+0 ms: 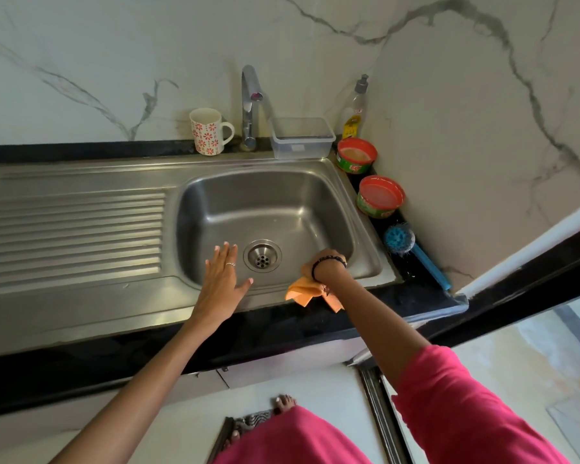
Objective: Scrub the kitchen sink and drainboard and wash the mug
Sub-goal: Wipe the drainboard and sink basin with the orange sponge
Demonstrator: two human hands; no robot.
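- Stainless steel sink basin (248,202) sits in the black counter, its ribbed steel drainboard (71,236) to the left.
- White mug with red flowers (208,132) stands upright on the back ledge, just left of the chrome tap (250,105).
- Left hand (223,272) lies flat with fingers straight, beside the round drain (262,255).
- Right hand (325,262) grips a crumpled orange cloth (307,289) at the basin's front edge.

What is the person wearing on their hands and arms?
The left hand has a thin silver ring on one finger. The right hand has a dark beaded bracelet round its wrist. The right arm has a bright pink sleeve reaching about the elbow. The left forearm is bare.
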